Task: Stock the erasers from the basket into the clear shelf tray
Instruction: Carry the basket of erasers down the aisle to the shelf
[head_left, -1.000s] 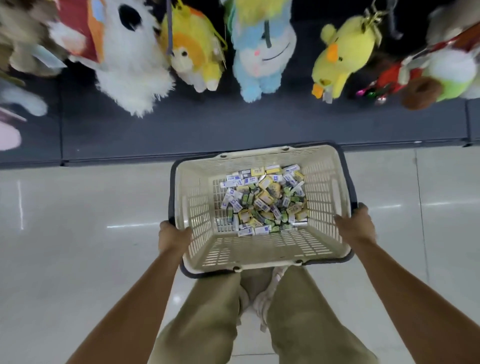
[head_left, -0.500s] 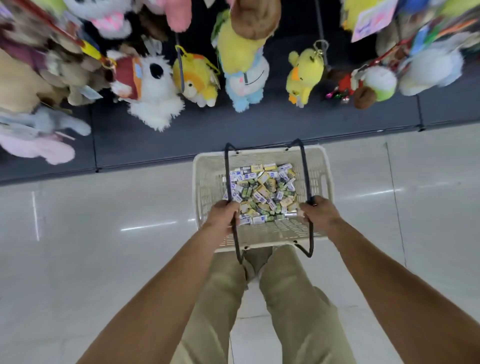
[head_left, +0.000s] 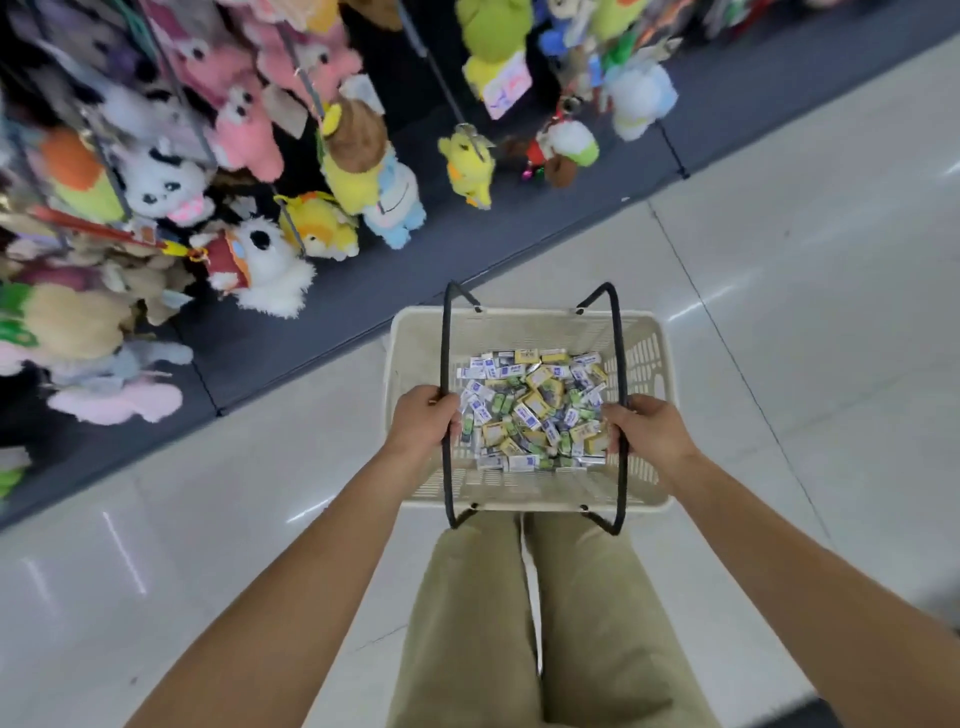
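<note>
A cream plastic basket (head_left: 649, 358) hangs in front of my legs, above the floor. Its bottom is covered with several small boxed erasers (head_left: 535, 410) in white, blue, yellow and green wrappers. Two black wire handles stand raised over the basket. My left hand (head_left: 423, 421) grips the left handle at its middle, and my right hand (head_left: 647, 431) grips the right handle the same way. No clear shelf tray is in view.
A dark shelf base (head_left: 322, 317) runs diagonally from lower left to upper right. Several plush toys (head_left: 260, 260) hang on hooks above it. Glossy pale floor tiles (head_left: 805, 312) spread to the right and behind. My khaki trouser legs (head_left: 545, 623) are below the basket.
My hands went from the basket's rim to its black handles, which swung up. The basket rose from the floor, and the view turned so the shelf now runs diagonally.
</note>
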